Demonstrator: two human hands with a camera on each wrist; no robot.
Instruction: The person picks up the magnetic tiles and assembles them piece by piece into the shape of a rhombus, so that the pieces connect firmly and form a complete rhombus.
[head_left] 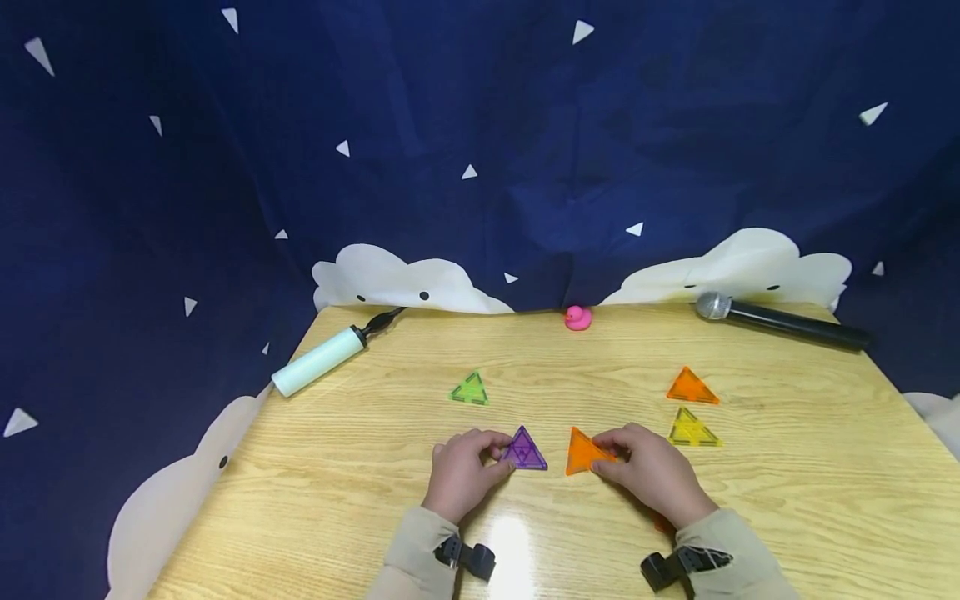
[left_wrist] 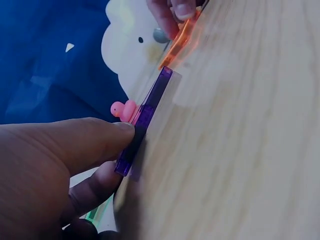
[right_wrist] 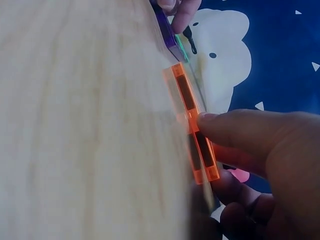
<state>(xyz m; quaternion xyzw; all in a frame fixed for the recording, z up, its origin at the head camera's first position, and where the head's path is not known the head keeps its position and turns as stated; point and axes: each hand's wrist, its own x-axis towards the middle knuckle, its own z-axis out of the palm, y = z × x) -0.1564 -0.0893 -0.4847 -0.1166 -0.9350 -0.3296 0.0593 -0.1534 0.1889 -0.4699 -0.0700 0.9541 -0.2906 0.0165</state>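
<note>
Between thumb and fingers, my left hand (head_left: 466, 472) pinches a purple triangular magnetic tile (head_left: 525, 451) by its left side. My right hand (head_left: 651, 467) pinches an orange triangular magnetic tile (head_left: 583, 452) at its right corner. A small gap separates the two tiles, close to the wooden table's surface. In the left wrist view the purple tile (left_wrist: 145, 122) shows edge-on under the thumb. The right wrist view shows the orange tile's (right_wrist: 192, 125) edge with dark magnet strips. A green triangular tile (head_left: 471, 389) lies beyond my left hand; a yellow one (head_left: 693, 428) is beyond my right.
Another orange triangle (head_left: 692, 387) lies behind the yellow one, and an orange-red piece (head_left: 663, 524) is partly hidden under my right wrist. Along the back are a pale hand pump (head_left: 318, 362), a pink rubber duck (head_left: 577, 317) and a microphone (head_left: 787, 322), before a dark blue curtain (head_left: 465, 100).
</note>
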